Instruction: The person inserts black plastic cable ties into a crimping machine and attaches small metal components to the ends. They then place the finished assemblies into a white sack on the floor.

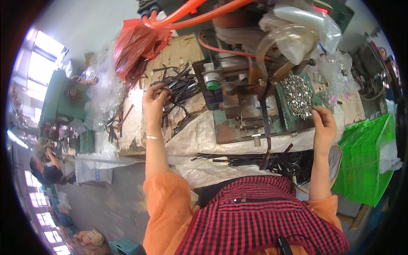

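My left hand (155, 102) is at the left of the bench, with its fingers closed at the edge of a heap of dark straps (183, 87); it seems to pinch one strap's end. On the other side, my right hand (325, 126) has thumb and fingertips drawn together beside a heap of small shiny metal pieces (297, 95). Whatever lies between those fingertips is too small to make out. Between the hands stands a metal press (246, 100), and a long dark strap (267, 127) hangs down from its middle over the front edge.
More dark straps (280, 161) lie in front of my apron. A red plastic bag (138, 46) sits at the back left, with orange hoses (191, 15) overhead. Clear plastic bags (297, 42) hang by the press. At right is a green crate (367, 159). Another person (46, 170) works far left.
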`<state>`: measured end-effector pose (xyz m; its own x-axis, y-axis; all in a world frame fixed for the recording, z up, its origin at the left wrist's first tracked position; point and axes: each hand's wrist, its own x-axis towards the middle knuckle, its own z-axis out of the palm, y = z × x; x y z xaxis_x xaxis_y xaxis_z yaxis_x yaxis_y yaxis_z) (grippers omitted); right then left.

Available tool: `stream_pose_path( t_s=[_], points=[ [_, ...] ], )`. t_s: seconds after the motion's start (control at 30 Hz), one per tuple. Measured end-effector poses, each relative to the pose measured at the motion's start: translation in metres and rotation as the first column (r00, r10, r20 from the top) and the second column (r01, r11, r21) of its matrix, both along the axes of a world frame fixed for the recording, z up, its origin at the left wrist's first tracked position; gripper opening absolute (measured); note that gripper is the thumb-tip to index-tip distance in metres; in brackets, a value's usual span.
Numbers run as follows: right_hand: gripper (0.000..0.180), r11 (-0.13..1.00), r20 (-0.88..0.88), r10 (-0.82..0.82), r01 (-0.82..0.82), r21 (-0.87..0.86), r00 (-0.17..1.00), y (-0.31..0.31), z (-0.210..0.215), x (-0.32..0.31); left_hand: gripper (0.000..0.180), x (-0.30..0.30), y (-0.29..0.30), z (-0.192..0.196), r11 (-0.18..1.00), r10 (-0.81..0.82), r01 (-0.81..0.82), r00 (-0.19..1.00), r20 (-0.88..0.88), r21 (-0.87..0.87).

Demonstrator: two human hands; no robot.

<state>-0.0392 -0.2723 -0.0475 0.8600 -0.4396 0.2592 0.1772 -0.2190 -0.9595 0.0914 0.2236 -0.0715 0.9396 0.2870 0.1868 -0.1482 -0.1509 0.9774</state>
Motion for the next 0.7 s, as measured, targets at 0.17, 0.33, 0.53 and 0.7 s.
stream_pose_path(
  t_s=[0.17, 0.33, 0.53, 0.7],
  points=[
    [0.023, 0.97, 0.174, 0.24, -0.231, -0.072, 0.955, 0.083, 0.066, 0.037, 0.018, -0.014, -0.057, 0.038, 0.986, 0.135, -0.141, 0.988, -0.073, -0.09],
    [0.032, 0.961, 0.158, 0.205, -0.229, 0.154, 0.966, 0.122, 0.05, 0.042, 0.011, -0.064, -0.11, 0.011, 0.966, 0.082, -0.075, 0.997, 0.017, -0.248],
    [0.039, 0.903, 0.18, 0.234, -0.282, 0.324, 0.955, 0.129, 0.055, 0.039, 0.006, -0.095, -0.161, 0.124, 0.965, -0.076, 0.222, 0.75, 0.657, -0.141],
    [0.042, 0.829, 0.172, 0.273, -0.322, 0.456, 0.947, 0.14, 0.075, 0.035, 0.015, -0.078, -0.175, 0.153, 0.977, -0.148, 0.017, 0.773, 0.617, 0.212]
  ],
)
